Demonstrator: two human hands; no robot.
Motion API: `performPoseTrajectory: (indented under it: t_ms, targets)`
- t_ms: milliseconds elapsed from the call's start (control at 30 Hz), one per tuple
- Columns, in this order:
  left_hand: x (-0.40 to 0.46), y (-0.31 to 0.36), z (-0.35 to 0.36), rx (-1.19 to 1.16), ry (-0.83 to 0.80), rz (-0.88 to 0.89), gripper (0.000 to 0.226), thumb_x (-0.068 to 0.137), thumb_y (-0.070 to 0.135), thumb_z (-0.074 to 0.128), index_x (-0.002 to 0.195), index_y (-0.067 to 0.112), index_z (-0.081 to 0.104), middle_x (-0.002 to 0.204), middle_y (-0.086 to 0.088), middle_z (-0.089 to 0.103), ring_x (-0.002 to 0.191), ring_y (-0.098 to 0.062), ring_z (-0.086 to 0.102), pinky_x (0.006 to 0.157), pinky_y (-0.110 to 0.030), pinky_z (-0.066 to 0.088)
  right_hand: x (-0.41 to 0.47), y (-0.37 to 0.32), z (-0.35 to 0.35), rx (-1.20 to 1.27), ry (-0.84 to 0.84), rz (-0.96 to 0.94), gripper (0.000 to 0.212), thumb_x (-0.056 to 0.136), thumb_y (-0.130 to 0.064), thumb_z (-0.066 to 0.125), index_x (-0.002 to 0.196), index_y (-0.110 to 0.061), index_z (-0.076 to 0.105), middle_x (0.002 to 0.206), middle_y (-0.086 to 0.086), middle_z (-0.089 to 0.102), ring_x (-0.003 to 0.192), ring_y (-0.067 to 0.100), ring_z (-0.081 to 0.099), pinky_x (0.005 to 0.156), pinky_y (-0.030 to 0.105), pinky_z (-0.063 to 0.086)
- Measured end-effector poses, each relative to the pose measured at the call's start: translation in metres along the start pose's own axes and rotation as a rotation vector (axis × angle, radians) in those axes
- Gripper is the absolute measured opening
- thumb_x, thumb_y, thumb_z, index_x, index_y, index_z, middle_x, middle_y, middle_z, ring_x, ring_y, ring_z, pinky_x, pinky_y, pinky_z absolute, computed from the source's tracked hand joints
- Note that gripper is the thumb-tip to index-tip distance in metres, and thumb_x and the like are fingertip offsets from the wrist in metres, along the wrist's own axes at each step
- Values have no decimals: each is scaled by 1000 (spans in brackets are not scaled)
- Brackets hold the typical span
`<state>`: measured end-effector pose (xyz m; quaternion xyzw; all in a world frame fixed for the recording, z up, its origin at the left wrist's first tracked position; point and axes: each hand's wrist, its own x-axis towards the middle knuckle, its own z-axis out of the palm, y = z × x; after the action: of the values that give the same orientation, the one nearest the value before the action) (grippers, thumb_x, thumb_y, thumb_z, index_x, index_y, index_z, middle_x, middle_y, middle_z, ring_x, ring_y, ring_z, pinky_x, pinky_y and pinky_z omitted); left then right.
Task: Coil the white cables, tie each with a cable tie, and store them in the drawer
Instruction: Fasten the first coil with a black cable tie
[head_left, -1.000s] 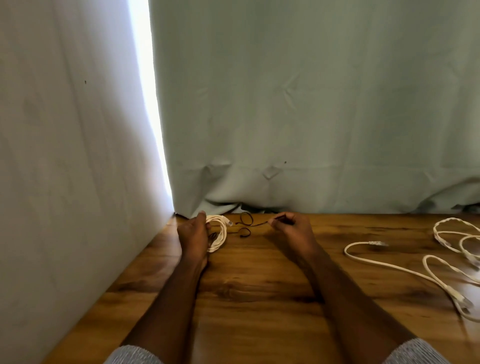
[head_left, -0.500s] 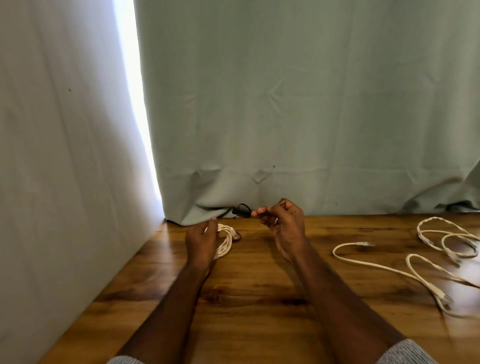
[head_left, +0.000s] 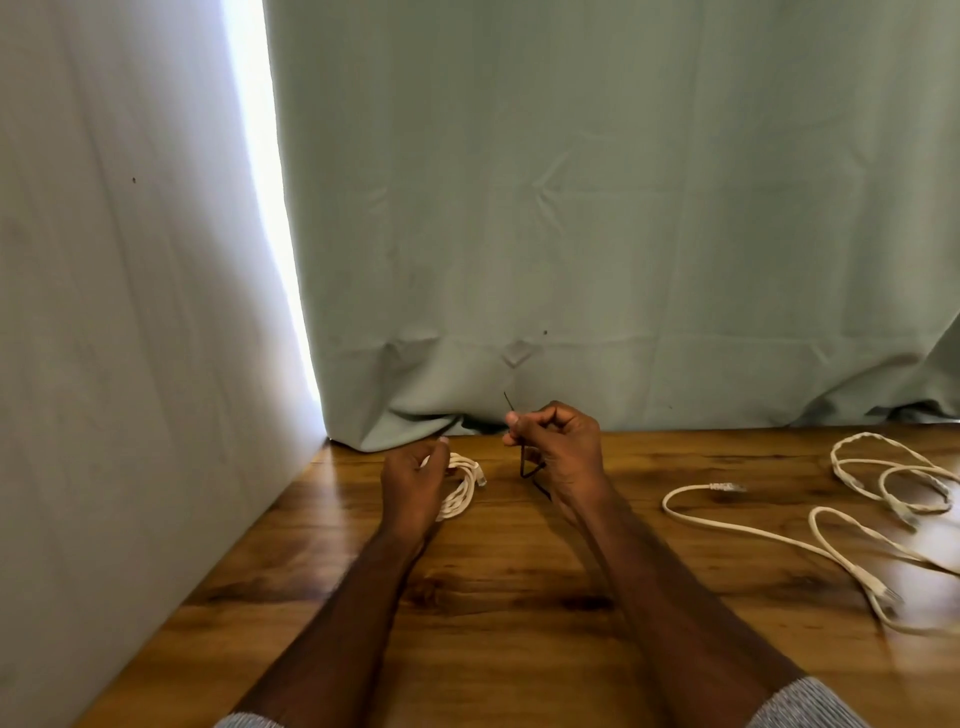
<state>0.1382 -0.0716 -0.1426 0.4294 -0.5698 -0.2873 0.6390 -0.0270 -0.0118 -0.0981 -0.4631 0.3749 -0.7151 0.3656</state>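
Note:
My left hand (head_left: 415, 480) grips a coiled white cable (head_left: 462, 483) near the back left of the wooden table (head_left: 519, 597); its plug end sticks out to the right. My right hand (head_left: 558, 449) is lifted a little and pinches a thin black cable tie (head_left: 523, 457), whose tip points up past my fingers. To the right a loose white cable (head_left: 753, 530) snakes across the table. A second loose white cable (head_left: 883, 467) lies looped at the far right. No drawer is in view.
A grey-green curtain (head_left: 571, 234) hangs along the table's back edge. A pale fabric wall (head_left: 130, 312) closes the left side, with a bright gap between them. The table's near middle is bare wood.
My right hand has picked the black tie up off the table and raised it. My left hand has kept hold of the coil. The view has shifted slightly.

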Motion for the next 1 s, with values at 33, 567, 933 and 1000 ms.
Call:
performPoseTrajectory:
  t_ms: [33,567,933,1000]
  targets:
    - [-1,1,0,8,-8,5,28,94,25,64,74,10,76,71,-4,74,77,-29,70,74,-46,56,0,0,0,10,-14,6,13,80,-13,80,74,-10,69,75,15,74,74,24,72,71,35,54]
    - [-2,1,2,-64,-6,-86,43,96,29,60,65,-1,63,65,-22,64,58,-22,56,59,-35,45,-1,5,3,-30,-105,169,15,84,1,74,99,0,72,84,19,76,71,23,72,61,27,56]
    - [3,3,3,-183,105,-289,41,100,32,54,81,-2,67,67,-14,62,49,-25,52,43,-28,42,-3,13,11,-169,-156,150,9,84,-5,76,92,1,76,75,20,73,58,16,65,58,23,53]
    - [2,4,4,-178,96,-285,41,100,31,54,80,-2,66,66,-14,61,45,-21,49,40,-25,41,-4,14,11,-172,-160,149,7,84,-6,76,89,0,76,73,21,71,57,16,63,58,24,53]
